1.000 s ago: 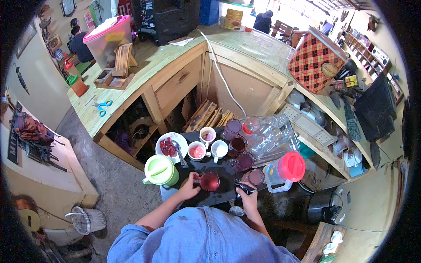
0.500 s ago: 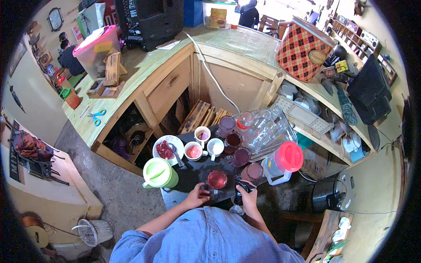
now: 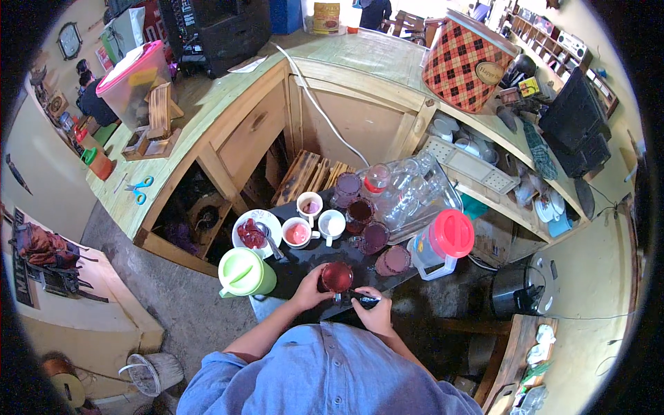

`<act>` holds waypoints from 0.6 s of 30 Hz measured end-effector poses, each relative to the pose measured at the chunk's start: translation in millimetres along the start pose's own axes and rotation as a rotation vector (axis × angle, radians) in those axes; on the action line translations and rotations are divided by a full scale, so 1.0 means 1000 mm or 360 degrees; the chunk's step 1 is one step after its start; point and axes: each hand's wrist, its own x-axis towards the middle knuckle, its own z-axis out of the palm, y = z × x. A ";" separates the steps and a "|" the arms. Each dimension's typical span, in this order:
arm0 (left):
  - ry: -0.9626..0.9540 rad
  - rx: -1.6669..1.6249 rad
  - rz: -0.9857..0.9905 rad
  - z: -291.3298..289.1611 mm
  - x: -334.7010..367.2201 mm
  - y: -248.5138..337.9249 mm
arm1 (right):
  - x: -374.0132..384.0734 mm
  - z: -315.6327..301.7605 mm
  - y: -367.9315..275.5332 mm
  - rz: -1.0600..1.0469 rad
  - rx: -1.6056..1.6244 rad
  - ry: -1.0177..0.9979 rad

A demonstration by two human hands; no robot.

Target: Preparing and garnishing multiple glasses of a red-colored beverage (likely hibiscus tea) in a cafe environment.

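Head view: glass [image 3: 337,277] of red drink on dark tray [image 3: 304,259], near edge. Left hand [image 3: 308,294] curled round glass; right hand [image 3: 375,316] pinching dark tool [image 3: 364,301] beside it. Best kept upright, steadied, clear of green jug [image 3: 245,272].

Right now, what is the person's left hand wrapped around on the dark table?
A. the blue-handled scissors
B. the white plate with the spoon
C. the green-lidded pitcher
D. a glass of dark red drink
D. The left hand curls its fingers round a glass of dark red drink on the dark table, while the green-lidded pitcher stands apart to its left and the right hand holds a small dark object.
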 end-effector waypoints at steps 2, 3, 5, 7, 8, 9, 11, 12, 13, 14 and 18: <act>0.0098 0.0182 0.0049 0.002 -0.002 0.004 | -0.001 0.003 0.001 -0.0021 -0.0016 0.0028; 0.0095 0.0180 0.0047 0.003 -0.003 0.006 | -0.001 0.004 0.002 -0.0061 -0.0046 0.0065; 0.0142 0.0200 0.0082 0.003 -0.003 0.007 | -0.001 0.006 0.003 -0.0104 -0.0075 0.0098; 0.0134 0.0195 0.0073 0.002 -0.003 0.007 | 0.000 0.007 0.003 -0.0090 -0.0105 0.0142; 0.0125 0.0191 0.0067 0.002 -0.003 0.007 | 0.000 0.007 0.003 -0.0089 -0.0107 0.0141; 0.0125 0.0189 0.0065 0.002 -0.004 0.007 | 0.001 0.007 0.003 -0.0096 -0.0115 0.0136; 0.0137 0.0239 0.0073 0.002 -0.004 0.008 | 0.002 0.007 0.004 -0.0103 -0.0125 0.0133; 0.0137 0.0238 0.0073 0.002 -0.003 0.008 | 0.002 0.007 0.005 -0.0107 -0.0124 0.0133; 0.0135 0.0235 0.0068 0.002 -0.004 0.008 | 0.002 0.007 0.005 -0.0113 -0.0122 0.0131; 0.0134 0.0233 0.0063 0.002 -0.004 0.007 | 0.002 0.007 0.005 -0.0112 -0.0123 0.0130; 0.0117 0.0213 0.0058 0.001 -0.003 0.009 | 0.002 0.007 0.008 -0.0087 -0.0132 0.0120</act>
